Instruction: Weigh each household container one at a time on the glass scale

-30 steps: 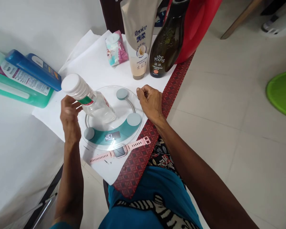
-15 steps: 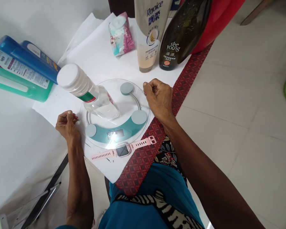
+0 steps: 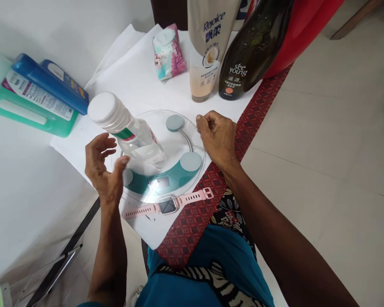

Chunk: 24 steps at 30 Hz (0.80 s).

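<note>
A clear plastic bottle (image 3: 128, 132) with a white cap stands on the round glass scale (image 3: 160, 155), whose display is lit. My left hand (image 3: 104, 168) hovers just left of the bottle, fingers curved and apart, holding nothing. My right hand (image 3: 217, 138) rests at the scale's right rim, fingers curled in a loose fist with nothing visible in them. A pink smartwatch (image 3: 168, 204) lies flat in front of the scale.
A cream Rejoice bottle (image 3: 209, 47), a dark See Young bottle (image 3: 249, 51) and a tissue pack (image 3: 168, 53) stand behind the scale on white paper (image 3: 137, 85). Blue and green bottles (image 3: 38, 96) lie at left. A red object (image 3: 294, 30) sits behind; tiled floor at right.
My left hand let go of the bottle, dropped to the table in a fist, then rose and spread its fingers beside the bottle. The right hand stayed put.
</note>
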Available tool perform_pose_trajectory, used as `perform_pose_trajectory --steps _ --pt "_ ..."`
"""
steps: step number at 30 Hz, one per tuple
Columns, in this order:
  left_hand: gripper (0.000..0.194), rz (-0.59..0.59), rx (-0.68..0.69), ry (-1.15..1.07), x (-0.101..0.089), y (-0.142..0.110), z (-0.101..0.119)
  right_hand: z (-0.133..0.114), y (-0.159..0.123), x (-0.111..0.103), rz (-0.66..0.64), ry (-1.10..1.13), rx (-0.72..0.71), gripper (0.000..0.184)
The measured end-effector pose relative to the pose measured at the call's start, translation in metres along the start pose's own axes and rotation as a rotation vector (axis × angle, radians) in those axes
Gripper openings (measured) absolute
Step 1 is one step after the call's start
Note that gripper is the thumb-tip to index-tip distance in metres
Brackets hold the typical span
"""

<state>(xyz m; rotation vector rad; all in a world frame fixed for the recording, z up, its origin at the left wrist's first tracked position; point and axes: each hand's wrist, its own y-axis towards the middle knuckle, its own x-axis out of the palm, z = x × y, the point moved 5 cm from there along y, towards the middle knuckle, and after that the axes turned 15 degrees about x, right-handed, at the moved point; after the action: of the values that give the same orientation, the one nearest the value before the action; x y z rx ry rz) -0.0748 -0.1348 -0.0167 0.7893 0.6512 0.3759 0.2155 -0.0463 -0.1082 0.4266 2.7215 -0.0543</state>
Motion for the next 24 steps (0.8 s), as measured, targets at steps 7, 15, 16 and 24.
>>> perform_pose_trajectory --steps 7,15,16,24 --pt "0.065 -0.203 -0.092 0.046 0.046 0.01 0.028 -0.002 -0.001 -0.003 0.027 -0.015 -0.003 0.036" --pt "0.055 0.182 -0.105 0.093 -0.01 0.038 -0.003 -0.005 -0.003 -0.005 0.008 0.002 0.009 0.038" --pt "0.058 0.233 -0.053 0.118 -0.024 0.05 -0.014 -0.006 -0.003 -0.005 0.007 0.001 0.005 0.038" --pt "0.064 0.389 -0.226 0.317 -0.085 0.101 -0.17 -0.004 0.0 -0.002 -0.001 0.041 -0.028 0.039"
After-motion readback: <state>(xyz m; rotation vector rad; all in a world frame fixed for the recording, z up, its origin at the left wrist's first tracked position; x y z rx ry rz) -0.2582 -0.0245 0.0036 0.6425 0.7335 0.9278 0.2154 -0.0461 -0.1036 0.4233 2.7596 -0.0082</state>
